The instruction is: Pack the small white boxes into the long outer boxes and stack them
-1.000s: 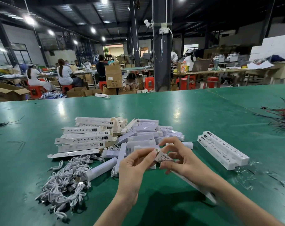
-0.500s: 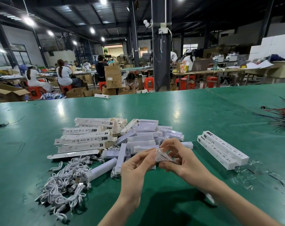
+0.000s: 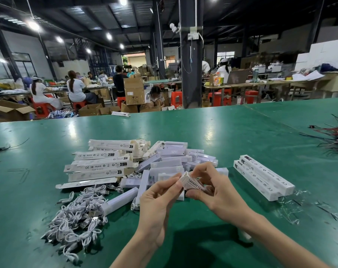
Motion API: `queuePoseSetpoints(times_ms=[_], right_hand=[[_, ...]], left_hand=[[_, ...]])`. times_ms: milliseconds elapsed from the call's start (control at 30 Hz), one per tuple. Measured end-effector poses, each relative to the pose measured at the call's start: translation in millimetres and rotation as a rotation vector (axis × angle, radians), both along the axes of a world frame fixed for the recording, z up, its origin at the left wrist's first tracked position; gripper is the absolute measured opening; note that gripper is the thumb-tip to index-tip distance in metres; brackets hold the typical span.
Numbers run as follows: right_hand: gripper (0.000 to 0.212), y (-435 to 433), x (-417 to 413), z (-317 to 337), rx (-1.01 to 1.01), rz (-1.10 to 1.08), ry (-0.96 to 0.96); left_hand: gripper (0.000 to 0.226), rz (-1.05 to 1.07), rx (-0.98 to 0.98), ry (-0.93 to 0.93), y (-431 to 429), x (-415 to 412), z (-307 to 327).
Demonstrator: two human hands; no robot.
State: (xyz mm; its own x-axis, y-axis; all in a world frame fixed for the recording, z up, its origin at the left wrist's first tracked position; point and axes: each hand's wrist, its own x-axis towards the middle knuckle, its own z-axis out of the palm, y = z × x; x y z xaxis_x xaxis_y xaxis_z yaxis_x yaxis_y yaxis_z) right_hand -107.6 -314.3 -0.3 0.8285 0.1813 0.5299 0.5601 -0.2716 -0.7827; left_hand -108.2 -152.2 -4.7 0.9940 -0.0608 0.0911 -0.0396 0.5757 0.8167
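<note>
Turned more printed-face-up since a second ago, the long outer box is pinched at its end by fingers of the left hand and right hand, at 6 o'clock of the small white boxes, apparently so its flap can be tucked.

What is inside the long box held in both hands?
Only its printed outside shows; left hand and right hand pinch the long box at its end, covering the inside.
</note>
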Motion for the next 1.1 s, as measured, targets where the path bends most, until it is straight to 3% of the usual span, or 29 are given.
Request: queuePoseSetpoints(times_ms=[167, 333, 533, 667, 1100], right_hand=[[0.031, 2.3, -1.3, -3.6, -0.089, -0.061, -0.061], [0.02, 2.3, -4.9, -6.0, -0.331, -0.149, -0.227], [0.023, 1.2, -8.7, -0.1, -0.528, -0.243, -0.335], [0.022, 4.0, -12.6, 4.1, -0.638, -0.294, -0.36], [0.021, 4.3, -14.4, 6.7, -0.685, -0.336, -0.382]], left_hand=[[0.016, -0.029, -0.088, 0.077, -2.8, 0.5, -1.7], [0.021, -0.016, -0.087, 0.073, -5.2, 0.9, -5.1], [0.032, 0.048, 0.089, -0.043, -8.0, -0.5, -9.1], [0.022, 0.117, 0.191, -0.123, -9.0, -0.9, -12.3], [0.01, 0.205, 0.447, -0.42, -9.5, -2.5, -18.9]])
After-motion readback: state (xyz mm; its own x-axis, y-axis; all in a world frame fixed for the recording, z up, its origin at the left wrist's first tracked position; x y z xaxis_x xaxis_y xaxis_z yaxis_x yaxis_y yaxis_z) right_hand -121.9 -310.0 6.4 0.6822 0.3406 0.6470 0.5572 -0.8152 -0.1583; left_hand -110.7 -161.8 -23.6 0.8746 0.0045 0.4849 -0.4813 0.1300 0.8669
